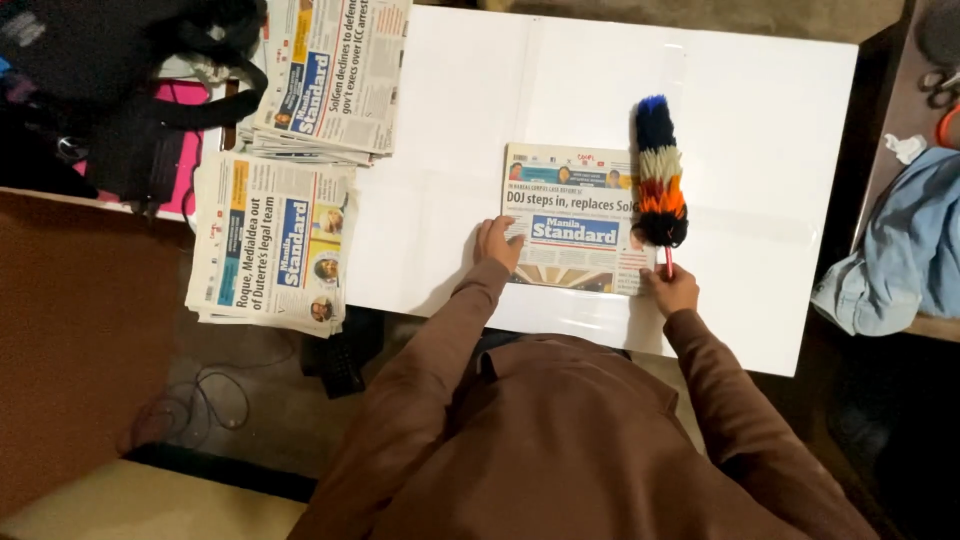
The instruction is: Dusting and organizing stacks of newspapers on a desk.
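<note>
1. Brown sleeves fill the lower frame, nearest the camera, and run forward to both hands on the white counter (760, 150).
2. Left hand (497, 243) lies flat with its fingers together, pressing the near-left corner of a folded newspaper (570, 218); it grips nothing and only pins the paper down.
3. Right hand (672, 289) is closed around the thin red handle of a duster (660, 170), whose striped fluffy head of blue, cream, orange and black reaches forward from that hand and rests along the paper's right edge.
4. Judged from this pose, the step in hand is brushing the front page while the other hand steadies it.
5. A next stroke would call for light pressure from the right hand and a firm hold from the left, so the paper does not slide on the smooth surface.
6. Well to the left of the left hand lie two stacks of newspapers (270, 240), and a black bag (130, 90) sits beyond them.
7. Far right of the right hand, a blue cloth (900, 250) lies beside the counter.
</note>
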